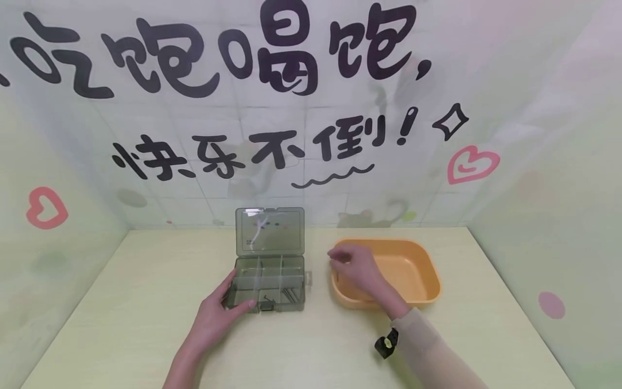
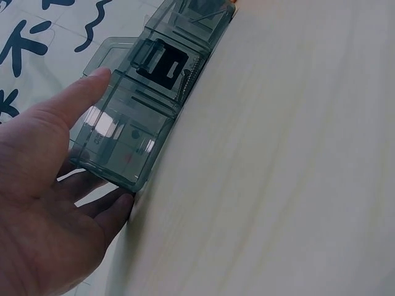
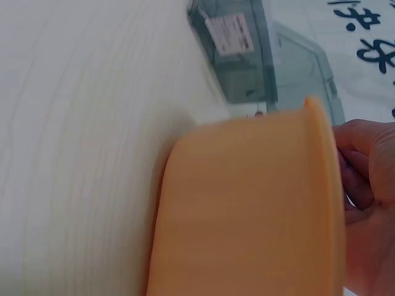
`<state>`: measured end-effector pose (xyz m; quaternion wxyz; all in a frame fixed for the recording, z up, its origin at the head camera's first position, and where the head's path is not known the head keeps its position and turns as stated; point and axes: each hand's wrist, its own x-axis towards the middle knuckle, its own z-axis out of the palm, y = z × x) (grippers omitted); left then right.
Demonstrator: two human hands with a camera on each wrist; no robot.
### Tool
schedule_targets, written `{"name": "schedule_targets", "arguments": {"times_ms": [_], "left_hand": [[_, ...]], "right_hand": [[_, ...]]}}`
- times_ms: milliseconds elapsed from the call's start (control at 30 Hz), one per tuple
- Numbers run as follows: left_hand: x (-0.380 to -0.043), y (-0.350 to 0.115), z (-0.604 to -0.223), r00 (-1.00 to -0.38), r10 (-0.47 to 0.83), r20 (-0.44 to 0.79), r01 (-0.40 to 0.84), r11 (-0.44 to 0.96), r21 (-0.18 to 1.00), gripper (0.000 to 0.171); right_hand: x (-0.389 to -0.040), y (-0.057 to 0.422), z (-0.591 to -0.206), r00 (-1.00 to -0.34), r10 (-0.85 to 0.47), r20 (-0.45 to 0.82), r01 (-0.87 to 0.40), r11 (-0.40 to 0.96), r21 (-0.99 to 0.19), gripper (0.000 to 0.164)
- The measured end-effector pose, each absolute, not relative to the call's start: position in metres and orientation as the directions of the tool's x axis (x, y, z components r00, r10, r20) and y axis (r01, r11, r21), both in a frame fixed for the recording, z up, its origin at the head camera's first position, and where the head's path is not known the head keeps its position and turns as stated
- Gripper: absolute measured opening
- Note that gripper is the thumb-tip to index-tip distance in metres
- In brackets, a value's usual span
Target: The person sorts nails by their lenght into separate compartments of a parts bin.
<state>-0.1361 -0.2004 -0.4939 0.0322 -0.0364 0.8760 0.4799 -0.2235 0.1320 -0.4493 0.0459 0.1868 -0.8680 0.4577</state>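
Two hands: your left hand point(image 1: 212, 320) grips the grey compartment box point(image 1: 270, 282) near the table's point(image 1: 301, 346) back edge, thumb and fingers spread round its front left corner. Lid point(image 1: 270, 233) up, screws point(image 1: 291, 295) front middle and front right. Your right hand point(image 1: 360, 268) is over the orange tray's point(image 1: 405, 273) left rim, fingers bent together; can't tell if they pinch anything.
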Motion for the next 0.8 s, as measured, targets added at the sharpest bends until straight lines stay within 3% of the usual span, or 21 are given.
{"name": "schedule_targets", "arguments": {"times_ms": [300,800], "left_hand": [[-0.137,-0.200,-0.494,-0.995,-0.032,-0.097,-0.099,0.530,0.842,0.101],[-0.135,-0.200,-0.492,-0.995,-0.034,-0.090,-0.095,0.530,0.842,0.100]], "right_hand": [[-0.242,0.159,-0.463,-0.948,-0.271,0.169,-0.299,0.568,-0.767,0.021],[-0.256,0.175,-0.473,-0.948,-0.297,0.117,-0.296,0.677,-0.674,0.025]]}}
